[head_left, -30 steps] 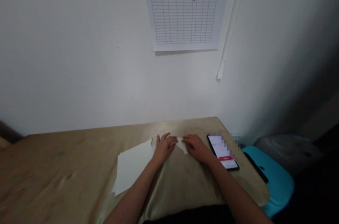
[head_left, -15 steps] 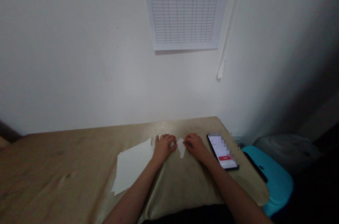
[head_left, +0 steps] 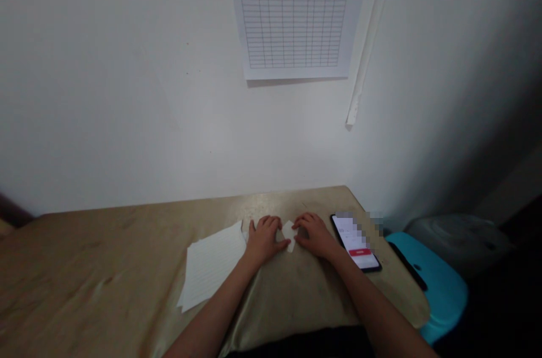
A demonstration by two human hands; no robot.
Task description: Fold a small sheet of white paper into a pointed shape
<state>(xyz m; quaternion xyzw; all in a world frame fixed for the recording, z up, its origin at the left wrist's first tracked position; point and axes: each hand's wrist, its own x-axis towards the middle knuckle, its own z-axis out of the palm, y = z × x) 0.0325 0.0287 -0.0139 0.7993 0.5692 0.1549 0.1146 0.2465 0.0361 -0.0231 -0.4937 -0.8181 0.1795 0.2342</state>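
Note:
A small folded piece of white paper [head_left: 289,229] lies on the table between my two hands, its narrow end towards me. My left hand [head_left: 263,239] curves around its left side, with the thumb at the lower part and the index finger near the upper left edge. On the opposite side, my right hand [head_left: 317,236] has its thumb and index fingertips at the right edge of the paper. Both hands rest low over the tabletop. Several sheets of lined paper [head_left: 214,267] lie in a loose stack just left of my left hand.
A phone [head_left: 359,261] with a lit screen lies right of my right hand. The table [head_left: 105,267] has a brown cover and meets a white wall. A printed table sheet [head_left: 296,73] hangs on the wall. Beyond the right table edge is a turquoise object [head_left: 444,284].
My left thumb has moved down and right onto the lower part of the folded paper. My right thumb has moved down along the right edge. The other things have stayed put.

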